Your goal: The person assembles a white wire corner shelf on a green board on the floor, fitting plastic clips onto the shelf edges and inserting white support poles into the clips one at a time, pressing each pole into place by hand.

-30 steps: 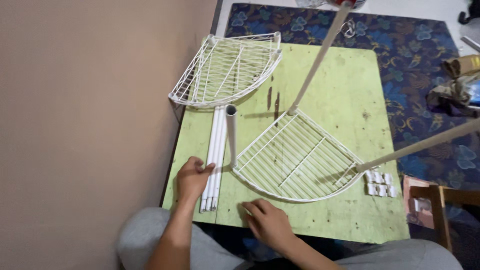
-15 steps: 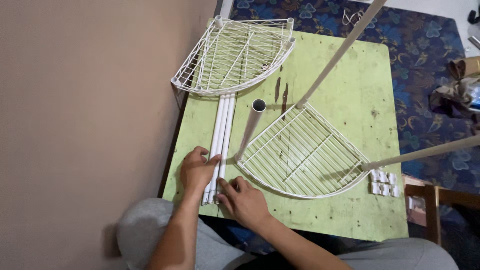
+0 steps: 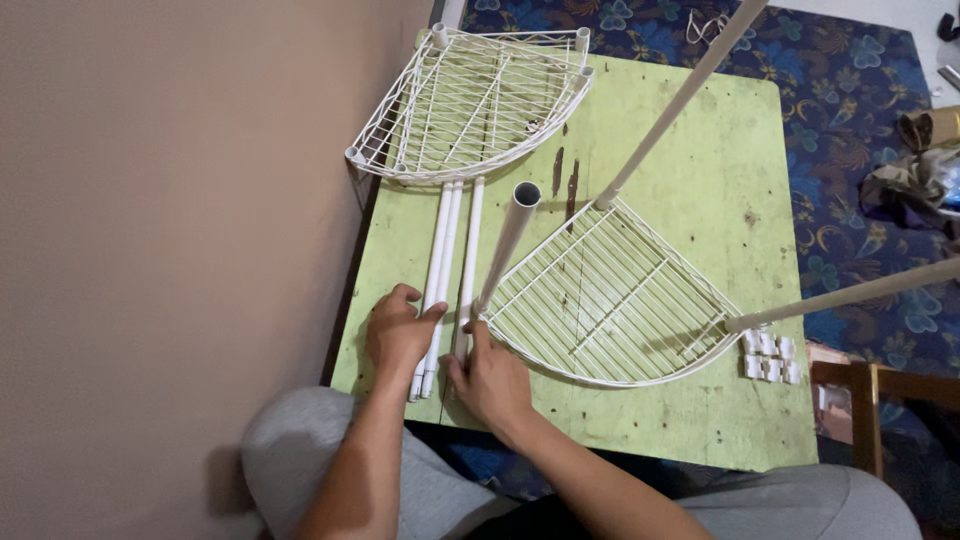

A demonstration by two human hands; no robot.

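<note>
White metal tubes (image 3: pixel 445 262) lie side by side on the green table (image 3: pixel 690 180); left hand (image 3: pixel 397 335) rests on them, fingers curled loosely over the tubes near their lower ends. Right hand (image 3: pixel 490 375) pinches the base of the upright pole (image 3: pixel 503 252) at the near corner of the quarter-round wire shelf (image 3: pixel 605 300). Second wire shelf (image 3: pixel 470 105) sits at the table's far edge, small white clips (image 3: pixel 770 357) near the right edge.

A stained green bench (image 3: pixel 690 200) carries two white quarter-round wire shelves (image 3: pixel 610 300) (image 3: pixel 470 105), three white tubes (image 3: pixel 450 240) lying side by side, and small white clips (image 3: pixel 770 357) near its right edge.
</note>
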